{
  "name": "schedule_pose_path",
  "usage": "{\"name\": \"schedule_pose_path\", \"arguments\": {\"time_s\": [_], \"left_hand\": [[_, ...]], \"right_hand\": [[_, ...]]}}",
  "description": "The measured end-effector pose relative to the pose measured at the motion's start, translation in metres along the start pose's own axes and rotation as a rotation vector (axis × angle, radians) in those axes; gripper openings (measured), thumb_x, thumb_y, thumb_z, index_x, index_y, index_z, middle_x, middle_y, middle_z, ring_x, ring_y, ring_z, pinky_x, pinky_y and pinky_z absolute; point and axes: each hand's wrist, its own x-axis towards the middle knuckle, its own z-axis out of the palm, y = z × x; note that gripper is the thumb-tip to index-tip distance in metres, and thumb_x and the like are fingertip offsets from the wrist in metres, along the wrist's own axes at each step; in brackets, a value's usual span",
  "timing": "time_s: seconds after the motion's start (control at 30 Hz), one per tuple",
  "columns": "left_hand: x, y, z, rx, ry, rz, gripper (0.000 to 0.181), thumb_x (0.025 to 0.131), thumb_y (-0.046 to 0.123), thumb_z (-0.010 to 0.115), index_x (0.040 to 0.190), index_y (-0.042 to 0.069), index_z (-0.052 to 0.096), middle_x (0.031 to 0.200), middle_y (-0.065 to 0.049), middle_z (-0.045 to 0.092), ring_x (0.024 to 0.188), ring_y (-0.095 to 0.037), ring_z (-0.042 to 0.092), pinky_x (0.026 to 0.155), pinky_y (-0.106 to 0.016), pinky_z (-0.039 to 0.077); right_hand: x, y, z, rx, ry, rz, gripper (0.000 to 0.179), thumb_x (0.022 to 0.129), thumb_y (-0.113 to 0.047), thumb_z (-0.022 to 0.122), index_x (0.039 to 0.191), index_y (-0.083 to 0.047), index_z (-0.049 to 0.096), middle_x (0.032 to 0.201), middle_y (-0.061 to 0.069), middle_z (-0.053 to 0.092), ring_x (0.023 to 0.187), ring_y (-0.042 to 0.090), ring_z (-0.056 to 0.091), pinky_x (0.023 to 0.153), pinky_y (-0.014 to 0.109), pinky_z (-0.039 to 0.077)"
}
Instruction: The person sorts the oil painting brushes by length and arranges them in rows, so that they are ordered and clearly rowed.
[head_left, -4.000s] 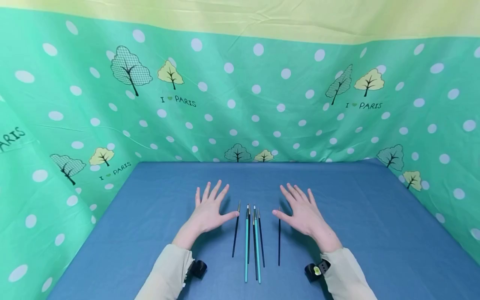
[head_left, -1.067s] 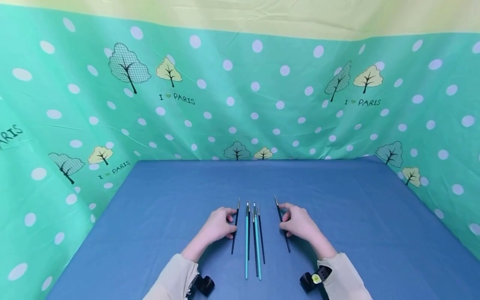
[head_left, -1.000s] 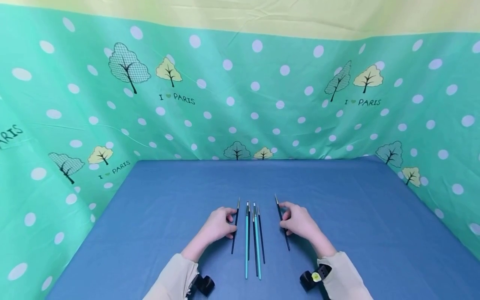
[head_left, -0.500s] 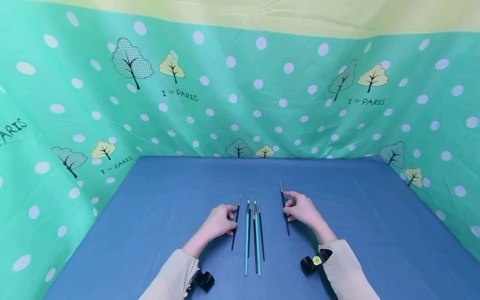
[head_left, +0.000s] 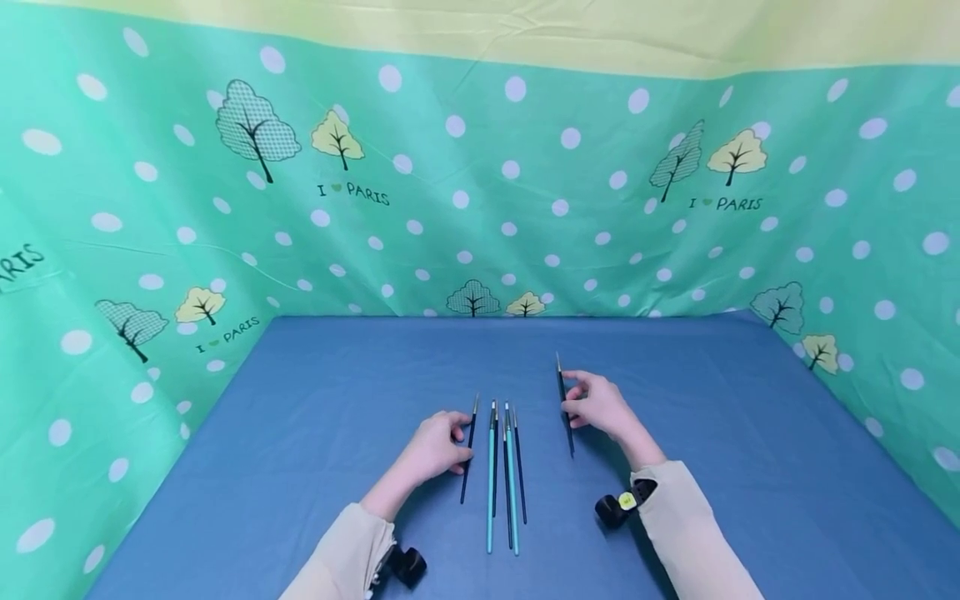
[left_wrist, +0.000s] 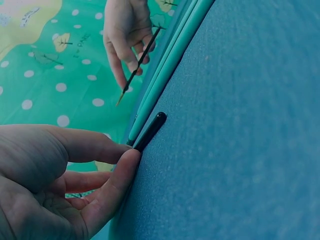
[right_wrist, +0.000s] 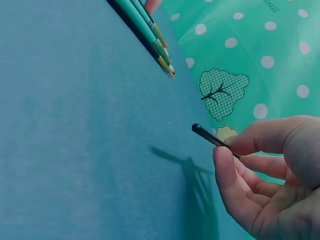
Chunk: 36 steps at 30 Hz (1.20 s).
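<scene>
My left hand [head_left: 435, 446] pinches a thin black paintbrush [head_left: 465, 481] between thumb and fingers, left of a group of brushes. In the left wrist view the dark handle end [left_wrist: 152, 131] sticks out past the fingertips, close to the cloth. My right hand [head_left: 600, 406] pinches another black paintbrush [head_left: 560, 382], bristles pointing away from me. Its handle end [right_wrist: 202, 131] stands clear of the cloth in the right wrist view, with a shadow below. Between the hands lie two teal paintbrushes [head_left: 491, 500] and several black paintbrushes [head_left: 521, 479], roughly parallel, bristles toward the back.
A blue cloth [head_left: 337, 375] covers the table. Green dotted curtain [head_left: 420, 192] with printed trees hangs behind and along both sides. Black cameras [head_left: 408, 568] are strapped at both wrists.
Both hands were spread over the table 4 s ago; each then took a black paintbrush. Over the last second the right hand has moved farther back with its brush; the left has stayed put.
</scene>
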Motion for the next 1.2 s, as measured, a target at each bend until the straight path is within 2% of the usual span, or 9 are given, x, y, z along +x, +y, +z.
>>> {"name": "schedule_pose_path", "arguments": {"time_s": [0.73, 1.2], "left_hand": [[0.002, 0.0, 0.0, -0.019, -0.001, 0.002, 0.047, 0.075, -0.003, 0.063, 0.121, -0.007, 0.051, 0.083, -0.012, 0.047, 0.046, -0.011, 0.054, 0.045, -0.022, 0.052], [0.001, -0.004, 0.002, -0.02, 0.007, 0.009, 0.046, 0.076, -0.002, 0.063, 0.12, -0.006, 0.051, 0.084, -0.011, 0.046, 0.046, -0.011, 0.054, 0.044, -0.021, 0.052]], "right_hand": [[0.048, 0.001, -0.012, 0.17, -0.067, 0.074, 0.055, 0.088, -0.002, 0.054, 0.139, -0.007, 0.036, 0.101, 0.016, 0.052, 0.072, 0.018, 0.059, 0.063, 0.031, 0.058], [0.069, 0.001, -0.008, 0.192, -0.053, 0.072, 0.052, 0.088, -0.001, 0.054, 0.137, -0.006, 0.038, 0.102, 0.016, 0.053, 0.071, 0.017, 0.058, 0.065, 0.029, 0.057]]}}
